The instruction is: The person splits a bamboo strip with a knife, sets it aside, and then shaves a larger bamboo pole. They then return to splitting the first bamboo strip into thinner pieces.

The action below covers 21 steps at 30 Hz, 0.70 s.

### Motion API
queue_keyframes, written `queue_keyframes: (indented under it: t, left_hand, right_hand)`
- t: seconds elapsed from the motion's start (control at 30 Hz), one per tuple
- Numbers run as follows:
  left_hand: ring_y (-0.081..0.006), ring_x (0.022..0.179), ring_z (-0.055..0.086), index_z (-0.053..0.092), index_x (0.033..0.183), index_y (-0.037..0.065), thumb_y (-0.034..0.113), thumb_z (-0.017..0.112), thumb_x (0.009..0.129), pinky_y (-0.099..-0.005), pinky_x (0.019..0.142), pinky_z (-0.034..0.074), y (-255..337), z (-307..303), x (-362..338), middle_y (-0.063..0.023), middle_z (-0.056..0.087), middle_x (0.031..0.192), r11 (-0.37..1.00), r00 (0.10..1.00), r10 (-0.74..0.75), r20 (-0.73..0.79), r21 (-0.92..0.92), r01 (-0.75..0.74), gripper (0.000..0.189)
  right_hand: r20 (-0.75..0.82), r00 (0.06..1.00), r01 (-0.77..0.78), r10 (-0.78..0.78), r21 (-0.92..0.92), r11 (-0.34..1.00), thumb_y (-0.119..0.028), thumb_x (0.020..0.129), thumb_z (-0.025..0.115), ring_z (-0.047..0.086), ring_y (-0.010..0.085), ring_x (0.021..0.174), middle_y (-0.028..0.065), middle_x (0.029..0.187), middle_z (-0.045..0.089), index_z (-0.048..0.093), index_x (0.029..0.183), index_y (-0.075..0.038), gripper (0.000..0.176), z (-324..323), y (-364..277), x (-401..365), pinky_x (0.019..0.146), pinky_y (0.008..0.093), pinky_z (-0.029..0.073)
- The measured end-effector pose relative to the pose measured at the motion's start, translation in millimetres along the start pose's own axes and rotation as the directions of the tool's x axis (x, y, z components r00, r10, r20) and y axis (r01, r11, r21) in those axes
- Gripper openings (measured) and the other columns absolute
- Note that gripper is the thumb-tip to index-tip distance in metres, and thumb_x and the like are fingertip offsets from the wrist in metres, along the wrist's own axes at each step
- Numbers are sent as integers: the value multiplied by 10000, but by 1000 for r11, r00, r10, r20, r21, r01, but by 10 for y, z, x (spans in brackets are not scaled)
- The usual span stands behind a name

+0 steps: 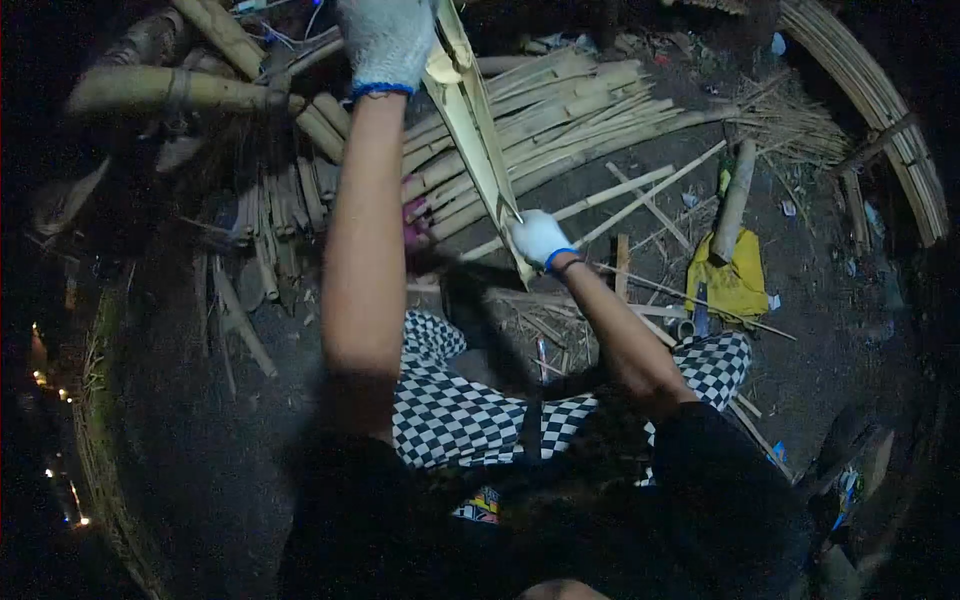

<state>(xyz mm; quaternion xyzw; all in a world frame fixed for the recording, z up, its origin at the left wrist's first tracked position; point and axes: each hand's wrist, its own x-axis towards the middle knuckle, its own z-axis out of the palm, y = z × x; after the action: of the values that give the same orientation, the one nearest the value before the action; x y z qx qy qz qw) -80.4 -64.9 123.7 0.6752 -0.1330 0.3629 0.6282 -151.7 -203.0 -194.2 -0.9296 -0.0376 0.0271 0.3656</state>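
A long bamboo piece (470, 135), split lengthwise with its pale inside showing, slants from the top centre down toward my lap. My left hand (388, 42), in a white knitted glove with a blue cuff, is beside its upper part at the top edge; its fingers are not clearly visible. Lower down, my right hand (540, 238), gloved the same way, has its fingers wrapped on the bamboo's edge near the lower end. Beneath and behind the piece lies a pile of split bamboo strips (580, 115).
A yellow cloth or bag (728, 280) lies at the right, with a bamboo tube (735, 200) across it. Thick bamboo poles (180, 90) stand at the upper left. A curved bundle of strips (875, 90) is at the upper right. Loose sticks and scraps litter the dark ground.
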Motion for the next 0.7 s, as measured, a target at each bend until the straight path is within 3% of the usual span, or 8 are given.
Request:
queue_keyframes:
  t: [0.2,0.23,0.3,0.33,0.4,0.53,0.67,0.7]
  left_hand:
    - [-132,482,480,551,744,9,263,517,915,-314,459,377,-26,-55,8,-23,522,591,946,984,-89,157,-296,133,308]
    - [-132,493,483,570,798,21,248,538,914,-296,462,391,-194,-164,-77,-8,519,604,977,945,139,295,-197,-83,257]
    - [-124,477,446,591,822,35,243,567,913,-274,461,379,-462,-78,-67,18,473,579,832,946,-127,300,-487,266,228]
    - [-116,461,423,595,811,40,250,572,913,-269,449,366,-589,-96,-21,26,451,564,785,936,-189,297,-527,326,235]
    - [-106,453,405,595,804,39,260,570,914,-268,436,349,-507,-32,33,30,433,556,824,942,-230,245,-467,322,247]
    - [-78,437,381,591,783,44,289,574,911,-267,407,316,-584,-57,114,33,430,552,872,958,-178,224,-414,259,277]
    - [-92,436,439,581,714,31,333,610,878,-284,396,327,-502,-56,283,10,485,540,565,773,-514,372,-531,631,345]
    - [-121,445,477,595,703,4,327,612,869,-300,412,362,-433,117,108,-18,517,547,959,965,-261,34,-106,263,364]
  right_hand:
    - [602,749,570,-276,-373,732,-297,835,496,664,351,786,209,830,662,678,833,-23,329,1431,1692,513,662,407,526]
    - [628,777,-15,43,-50,999,-248,825,510,665,337,752,217,767,646,653,775,-36,261,1103,1406,242,622,389,528]
    - [743,619,-737,256,437,516,-207,817,525,661,335,656,237,667,619,621,714,-18,236,705,994,3,539,397,521]
    - [746,612,-745,262,432,509,-207,817,525,661,335,656,237,667,619,621,714,-18,236,818,1035,-26,539,397,521]
    - [318,893,414,-320,-297,861,-205,839,500,653,353,628,236,647,614,630,709,-10,268,1089,1138,51,550,414,525]
    - [192,956,-184,224,-206,961,-280,841,456,658,352,765,220,825,656,680,824,-7,353,876,767,66,679,446,529]
    - [256,955,-36,151,-404,914,-330,816,510,645,370,876,240,871,654,677,867,11,384,983,1122,267,764,447,521]
    - [212,948,-168,238,-302,938,-324,806,535,636,383,898,250,899,650,676,875,19,378,670,841,149,783,451,516]
